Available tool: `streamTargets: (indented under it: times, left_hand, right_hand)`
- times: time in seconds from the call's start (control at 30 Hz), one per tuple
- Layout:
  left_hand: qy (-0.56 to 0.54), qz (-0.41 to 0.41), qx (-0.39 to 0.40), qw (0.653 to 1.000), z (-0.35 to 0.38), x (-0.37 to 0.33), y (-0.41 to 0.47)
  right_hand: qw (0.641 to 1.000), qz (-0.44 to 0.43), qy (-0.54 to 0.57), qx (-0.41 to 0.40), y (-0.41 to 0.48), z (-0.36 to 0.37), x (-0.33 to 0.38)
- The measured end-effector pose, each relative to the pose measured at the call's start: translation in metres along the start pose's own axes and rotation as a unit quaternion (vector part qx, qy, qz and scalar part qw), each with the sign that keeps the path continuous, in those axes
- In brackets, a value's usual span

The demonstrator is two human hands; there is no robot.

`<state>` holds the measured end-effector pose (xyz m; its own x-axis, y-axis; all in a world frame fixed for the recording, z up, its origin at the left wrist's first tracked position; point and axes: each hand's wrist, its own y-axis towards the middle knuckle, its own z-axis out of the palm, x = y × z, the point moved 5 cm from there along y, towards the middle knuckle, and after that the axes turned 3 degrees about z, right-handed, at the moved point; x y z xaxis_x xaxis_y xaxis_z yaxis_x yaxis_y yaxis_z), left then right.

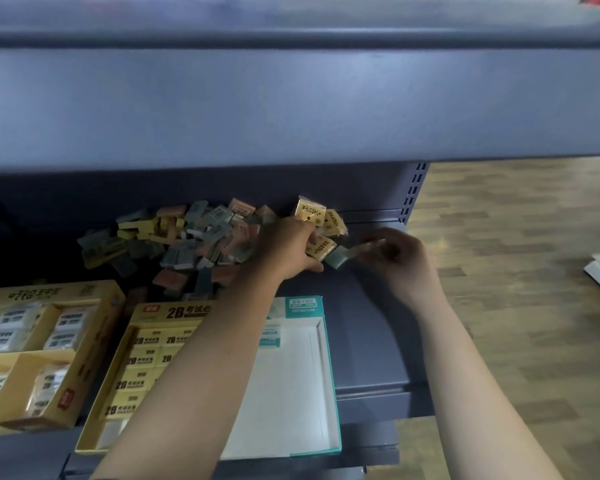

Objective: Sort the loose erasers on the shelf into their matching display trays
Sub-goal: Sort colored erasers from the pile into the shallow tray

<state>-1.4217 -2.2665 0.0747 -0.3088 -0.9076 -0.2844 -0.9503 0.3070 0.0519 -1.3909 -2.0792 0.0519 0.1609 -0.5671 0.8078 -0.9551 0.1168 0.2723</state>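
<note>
Progress: we judge the sort partly done; a large heap of loose grey, yellow and salmon erasers (187, 237) remains at the back of the blue-grey metal shelf (371, 344).
Trays: the yellow cardboard tray (132, 362) at the front edge is largely filled; the white teal-rimmed tray (312, 375) beside it shows one eraser; a yellow partitioned tray (32, 358) at front left holds wrapped white ones.
Left hand (284, 247): closed on yellow wrapped erasers (321, 220).
Right hand (399, 261): pinching a small grey-green eraser (340, 256).
Writing: "2B" legible on the yellow tray; other print unreadable.
</note>
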Motion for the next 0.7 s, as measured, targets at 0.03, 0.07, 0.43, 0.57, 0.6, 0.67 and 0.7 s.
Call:
streamTargets:
  times: [0.03, 0.07, 0.43, 0.57, 0.6, 0.67, 0.7]
  left_hand:
    - [0.008, 0.001, -0.005, 1.0, 0.003, -0.002, 0.004]
    - [0.019, 0.001, -0.012, 1.0, 0.005, -0.002, 0.007]
    - [0.037, -0.015, -0.022, 0.999, 0.007, -0.002, 0.022]
    - [0.059, -0.016, -0.032, 0.998, 0.005, -0.002, 0.021]
    - [0.059, -0.015, -0.035, 0.998, 0.005, -0.003, 0.02]
    - [0.044, -0.007, -0.052, 0.998, 0.002, -0.003, 0.017]
    - [0.031, -0.002, -0.064, 0.997, 0.0, -0.002, 0.016]
  right_hand:
    - [1.0, -0.004, 0.001, -0.002, 0.0, -0.001, 0.0]
    - [1.0, -0.005, -0.003, -0.002, 0.001, -0.002, -0.001]
    - [0.999, 0.043, 0.026, -0.003, 0.002, -0.005, -0.016]
    - [0.998, 0.042, 0.048, 0.0, -0.003, -0.006, -0.016]
    - [0.998, 0.045, 0.05, 0.003, -0.004, -0.006, -0.016]
    - [0.997, 0.052, 0.054, 0.009, -0.005, -0.005, -0.017]
    - [0.996, 0.057, 0.061, 0.011, -0.006, -0.005, -0.017]
